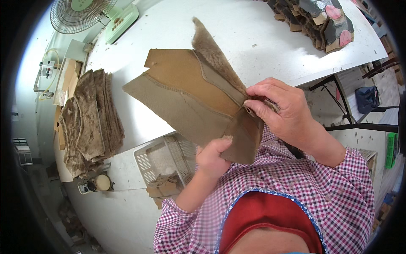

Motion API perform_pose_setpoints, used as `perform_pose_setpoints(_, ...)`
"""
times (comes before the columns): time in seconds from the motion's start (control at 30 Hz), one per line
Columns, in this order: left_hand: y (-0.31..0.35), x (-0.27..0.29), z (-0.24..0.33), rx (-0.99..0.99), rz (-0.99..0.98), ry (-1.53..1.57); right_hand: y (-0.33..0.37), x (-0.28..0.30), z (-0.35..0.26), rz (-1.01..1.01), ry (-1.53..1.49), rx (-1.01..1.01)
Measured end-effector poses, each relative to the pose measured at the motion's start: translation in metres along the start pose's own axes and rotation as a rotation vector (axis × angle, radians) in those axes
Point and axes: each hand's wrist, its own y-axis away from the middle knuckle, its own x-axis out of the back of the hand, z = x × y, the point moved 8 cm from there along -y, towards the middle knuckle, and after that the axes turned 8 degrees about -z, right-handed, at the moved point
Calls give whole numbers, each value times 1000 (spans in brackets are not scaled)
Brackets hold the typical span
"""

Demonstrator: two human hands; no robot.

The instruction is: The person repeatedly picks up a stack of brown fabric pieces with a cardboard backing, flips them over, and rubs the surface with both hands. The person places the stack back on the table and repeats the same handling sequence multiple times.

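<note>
Both hands hold up a sewn piece of brown and olive fabric [186,89] with seams across it and brown fur lining showing along its far right flap. My left hand [213,154] grips the lower edge, its thumb on top and the other fingers hidden beneath. At the right edge my right hand [279,106] pinches a folded seam between thumb and fingers. The far part of the piece is over the white table [144,120], the near part in front of my checked smock.
A stack of brown furry pieces [91,120] lies at the table's left end. More stacked pieces [317,21] with grey and pink parts sit far right. A green fan [82,12] stands far left. Below the table edge is a plastic basket [148,163] with cut pieces.
</note>
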Motion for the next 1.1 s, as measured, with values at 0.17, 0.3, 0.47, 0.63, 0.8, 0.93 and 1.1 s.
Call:
perform_pose_setpoints(0.17, 2, -1, 0, -1, -46, -62, 1, -2, 7, -124, -185, -151)
perform_pose_setpoints(0.3, -2, -1, -5, 5, -62, -48, 4, -4, 11, -161, -287, -287)
perform_pose_setpoints(0.47, -2, 0, -9, 5, -46, -46, 10, -9, 11, -109, -333, -347)
perform_pose_setpoints(0.63, -2, 11, -24, 60, 15, -52, 13, -13, 10, -59, -335, -279)
perform_pose_setpoints(0.8, -3, 9, -28, 38, -88, -129, 11, -14, 4, -52, -252, -185)
perform_pose_setpoints(0.93, -2, 10, -10, -78, -86, -159, 5, -12, 5, -64, -193, -137)
perform_pose_setpoints(1.1, -10, 40, 39, -352, -116, 116, 0, -6, 0, -63, -123, -63)
